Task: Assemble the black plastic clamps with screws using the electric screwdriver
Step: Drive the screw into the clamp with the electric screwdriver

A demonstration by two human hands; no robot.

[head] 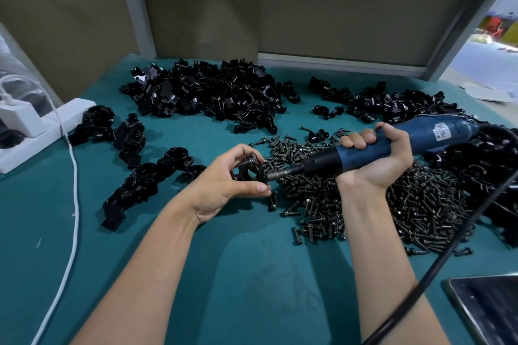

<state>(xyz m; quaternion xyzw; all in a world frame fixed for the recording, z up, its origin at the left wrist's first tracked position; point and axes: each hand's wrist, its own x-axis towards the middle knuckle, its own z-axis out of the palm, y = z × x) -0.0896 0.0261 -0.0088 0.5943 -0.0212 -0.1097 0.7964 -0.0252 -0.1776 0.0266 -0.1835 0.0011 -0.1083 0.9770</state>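
Two hands busy: left hand pinches clamp, right hand grips screwdriver; keep bit square to screw.

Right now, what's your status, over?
Left hand pinches black plastic clamp. Right hand grips blue electric screwdriver, bit at clamp. Dark metal screws piled underneath; nothing blocking.

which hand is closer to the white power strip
Left. The left hand, holding a clamp, is mid-table, right of the power strip; the right hand, gripping the screwdriver, is farther right.
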